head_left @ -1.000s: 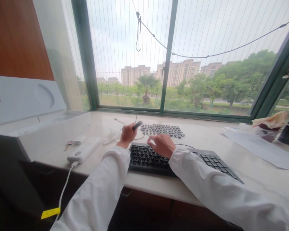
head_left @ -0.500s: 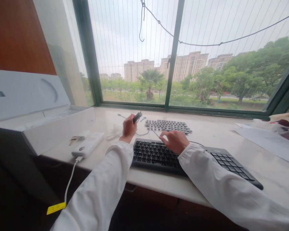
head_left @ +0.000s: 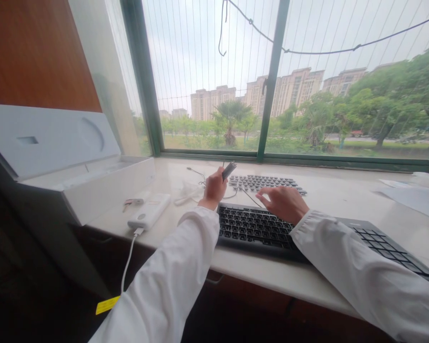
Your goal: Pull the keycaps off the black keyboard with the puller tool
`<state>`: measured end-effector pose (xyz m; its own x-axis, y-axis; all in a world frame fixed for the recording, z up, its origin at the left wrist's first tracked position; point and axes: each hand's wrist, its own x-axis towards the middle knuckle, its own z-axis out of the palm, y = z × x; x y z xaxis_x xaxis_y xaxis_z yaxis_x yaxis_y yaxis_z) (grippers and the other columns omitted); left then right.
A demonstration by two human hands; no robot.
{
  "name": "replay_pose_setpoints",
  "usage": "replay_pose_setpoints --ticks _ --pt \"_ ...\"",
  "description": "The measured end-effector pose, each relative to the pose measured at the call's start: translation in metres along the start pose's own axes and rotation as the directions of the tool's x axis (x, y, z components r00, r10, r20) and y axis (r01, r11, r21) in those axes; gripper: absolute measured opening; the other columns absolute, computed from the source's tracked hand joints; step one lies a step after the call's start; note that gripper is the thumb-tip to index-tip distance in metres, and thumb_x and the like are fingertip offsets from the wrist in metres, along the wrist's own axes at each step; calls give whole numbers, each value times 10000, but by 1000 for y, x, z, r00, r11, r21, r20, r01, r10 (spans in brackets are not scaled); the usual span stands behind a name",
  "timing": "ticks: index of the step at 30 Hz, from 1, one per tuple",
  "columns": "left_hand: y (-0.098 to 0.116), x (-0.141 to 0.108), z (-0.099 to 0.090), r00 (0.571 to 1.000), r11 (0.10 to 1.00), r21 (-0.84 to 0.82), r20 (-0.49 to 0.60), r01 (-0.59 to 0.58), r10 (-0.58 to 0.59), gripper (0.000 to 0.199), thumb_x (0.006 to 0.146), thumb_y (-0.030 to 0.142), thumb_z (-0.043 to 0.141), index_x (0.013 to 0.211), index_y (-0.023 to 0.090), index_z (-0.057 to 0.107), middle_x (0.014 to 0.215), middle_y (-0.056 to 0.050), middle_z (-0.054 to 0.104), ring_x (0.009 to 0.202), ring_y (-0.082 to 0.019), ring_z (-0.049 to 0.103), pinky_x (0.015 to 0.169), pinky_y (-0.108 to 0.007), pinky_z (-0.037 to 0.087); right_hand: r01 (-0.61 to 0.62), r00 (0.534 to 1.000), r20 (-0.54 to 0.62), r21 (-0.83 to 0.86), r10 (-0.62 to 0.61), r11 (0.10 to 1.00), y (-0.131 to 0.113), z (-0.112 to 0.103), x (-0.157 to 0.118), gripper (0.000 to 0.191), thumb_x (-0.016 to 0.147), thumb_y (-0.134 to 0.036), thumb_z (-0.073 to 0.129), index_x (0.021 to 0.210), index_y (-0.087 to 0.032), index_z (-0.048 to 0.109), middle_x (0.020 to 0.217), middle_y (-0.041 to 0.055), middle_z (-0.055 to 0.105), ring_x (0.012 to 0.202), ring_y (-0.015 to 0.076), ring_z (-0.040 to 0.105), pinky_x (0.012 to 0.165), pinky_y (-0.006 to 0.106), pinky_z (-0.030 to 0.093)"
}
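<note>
Desk (head_left: 343, 193) beneath, left grip (head_left: 213, 188) wraps a dark stick (head_left: 229, 170); right grip (head_left: 285, 204), hold unclear, sits farther off than earlier.

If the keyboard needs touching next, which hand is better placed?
Probably the right hand: it appears directly over the keyboard, while the left hand is closed around a dark object. Whether the right hand pinches anything is unclear.

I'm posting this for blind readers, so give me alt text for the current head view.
The left hand grips a dark object near a partly stripped keyboard; the right hand is over its middle. Loose keycaps lie in rows behind, before a window.
</note>
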<state>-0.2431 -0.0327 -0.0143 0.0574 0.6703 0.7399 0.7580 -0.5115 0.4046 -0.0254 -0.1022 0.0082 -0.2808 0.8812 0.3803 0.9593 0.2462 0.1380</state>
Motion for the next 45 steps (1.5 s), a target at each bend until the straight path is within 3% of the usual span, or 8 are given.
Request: replay_pose_setpoints --ticks 9,20,27,29,32,37,41,45 --pt "10 -7 2 991 987 91 56 -129 125 169 898 237 438 974 193 581 766 -62 662 737 -204 640 675 -290 452 -26 999 -42 -9 25 1000 1 1 5 431 912 -481 343 1041 -270 696 777 89 716 728 245 656 651 314 403" --pt "14 -12 -1 998 979 201 53 -42 32 167 838 277 491 793 202 633 706 -76 671 691 -215 625 625 -278 394 12 1000 -19 5 -12 1000 -8 -1 0 431 916 -475 342 1055 -271 695 818 92 714 785 232 654 695 298 412" --pt "23 -7 2 997 991 -121 -31 62 -66 403 815 372 496 468 176 432 462 -11 480 501 -125 469 540 -258 340 45 999 4 38 -46 998 -3 2 -4 422 923 -458 339 1014 -259 699 819 97 713 784 233 657 706 301 416" --pt "30 -5 4 986 918 -363 15 161 -167 437 823 407 479 465 192 351 425 18 380 443 -98 393 494 -252 329 63 998 4 48 -63 997 -3 3 -5 413 924 -449 340 1015 -261 696 819 97 712 775 233 658 701 301 416" --pt "40 -2 3 956 603 -747 158 280 -247 380 838 350 431 511 212 293 441 39 323 406 -83 343 450 -245 355 84 996 8 75 -85 994 -3 2 -8 385 921 -438 361 1032 -264 686 820 94 713 767 222 658 690 290 410" --pt "48 -2 -4 904 140 -904 371 404 -212 262 787 262 455 540 179 438 527 -1 452 557 -115 519 609 -259 478 106 994 6 103 -107 989 -8 -2 -12 425 932 -477 326 1072 -257 662 839 96 710 785 225 659 698 298 408" --pt "52 -5 -4 882 33 -888 450 458 -139 258 765 261 502 533 150 515 552 -20 504 613 -145 569 647 -276 473 151 989 -17 136 -150 979 -16 -4 -14 471 931 -528 293 1141 -265 622 883 94 711 814 232 660 719 311 410" --pt "54 -8 0 882 90 -881 452 465 -134 349 817 354 489 542 146 539 570 -33 538 591 -147 560 593 -269 440 205 978 -57 173 -198 963 -20 -5 -16 502 922 -569 290 1154 -265 616 879 91 712 828 232 660 729 304 402"
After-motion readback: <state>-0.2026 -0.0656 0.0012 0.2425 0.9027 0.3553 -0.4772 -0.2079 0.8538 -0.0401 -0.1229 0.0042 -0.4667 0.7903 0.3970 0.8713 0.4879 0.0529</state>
